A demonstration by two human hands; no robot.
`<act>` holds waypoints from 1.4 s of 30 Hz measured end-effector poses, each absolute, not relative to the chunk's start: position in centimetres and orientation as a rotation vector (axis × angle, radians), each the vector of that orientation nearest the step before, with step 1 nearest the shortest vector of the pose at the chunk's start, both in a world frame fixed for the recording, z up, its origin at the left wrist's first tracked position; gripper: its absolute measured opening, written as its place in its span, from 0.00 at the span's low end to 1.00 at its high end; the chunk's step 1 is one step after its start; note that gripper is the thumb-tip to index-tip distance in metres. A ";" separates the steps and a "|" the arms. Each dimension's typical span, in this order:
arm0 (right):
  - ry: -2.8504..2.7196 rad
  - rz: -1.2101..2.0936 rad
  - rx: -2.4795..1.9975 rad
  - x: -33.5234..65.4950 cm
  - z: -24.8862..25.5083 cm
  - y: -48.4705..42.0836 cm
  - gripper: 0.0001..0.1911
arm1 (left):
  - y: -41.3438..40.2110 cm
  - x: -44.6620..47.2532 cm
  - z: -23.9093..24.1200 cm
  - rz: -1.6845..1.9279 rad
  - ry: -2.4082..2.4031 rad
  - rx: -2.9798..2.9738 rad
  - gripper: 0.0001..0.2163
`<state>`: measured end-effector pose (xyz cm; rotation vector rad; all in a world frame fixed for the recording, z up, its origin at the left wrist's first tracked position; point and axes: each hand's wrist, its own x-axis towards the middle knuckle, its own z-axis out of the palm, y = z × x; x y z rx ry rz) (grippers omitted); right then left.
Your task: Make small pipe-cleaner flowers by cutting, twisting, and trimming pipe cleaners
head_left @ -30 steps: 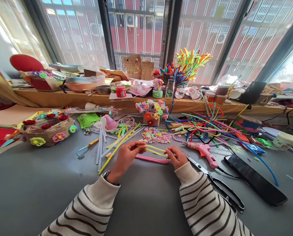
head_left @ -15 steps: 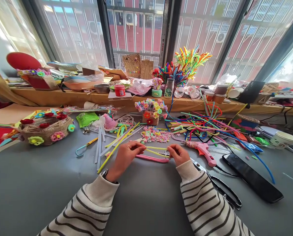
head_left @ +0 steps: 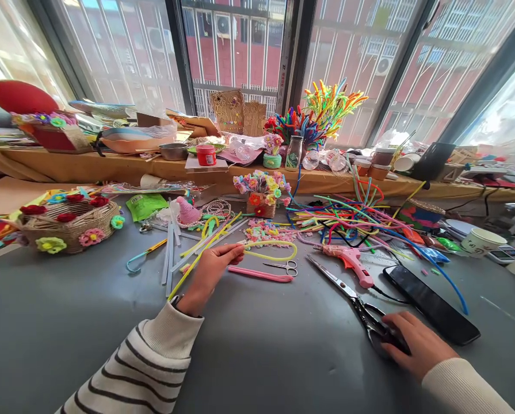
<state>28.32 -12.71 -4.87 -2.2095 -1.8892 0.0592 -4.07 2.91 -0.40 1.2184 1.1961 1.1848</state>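
My left hand (head_left: 209, 273) pinches the ends of a yellow pipe cleaner (head_left: 278, 259), which is bent into a long loop reaching right above the table. At the right, my right hand (head_left: 419, 345) is closed around the black handles of large scissors (head_left: 347, 289); the blades lie on the table, pointing up and left. Below the loop are small silver scissors (head_left: 289, 267) and a pink pipe cleaner (head_left: 261, 275), both lying flat. Beside the large scissors sits a pink glue gun (head_left: 354, 263).
A black phone (head_left: 432, 305) lies right of the scissors. Glue sticks (head_left: 170, 261) and a crochet hook (head_left: 147, 256) are at left, near a flowered basket (head_left: 71, 227). Behind are loose pipe cleaners (head_left: 339, 218), pastel bits (head_left: 270, 232) and a small flower pot (head_left: 261, 201).
My right hand has let go of the yellow pipe cleaner and moved right and toward me, onto the large scissors' handles. My left hand still holds the pipe cleaner, now a rounded loop.
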 end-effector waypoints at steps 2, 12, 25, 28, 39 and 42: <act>-1.933 0.060 -2.261 27.8 -4.8 -12.4 0.09 | 3.0 -4.1 -0.6 1.192 1.220 1.250 0.12; -1.906 0.778 -2.130 26.9 -2.8 -10.1 0.05 | 3.1 -4.3 -0.2 1.037 0.981 0.877 0.08; -1.008 1.209 -1.198 19.5 -0.7 -6.0 0.15 | 2.8 -4.5 -0.1 1.124 1.024 0.899 0.08; -0.955 0.954 -1.096 17.7 -0.3 -2.7 0.14 | 2.7 -4.4 -0.1 1.064 1.047 0.990 0.09; -0.967 0.819 -1.186 18.0 -2.2 -2.0 0.13 | 2.5 -3.9 -0.2 0.917 1.123 1.240 0.10; -0.921 0.888 -1.173 18.0 -2.2 -2.0 0.14 | 2.6 -3.9 -0.2 0.948 1.139 1.229 0.10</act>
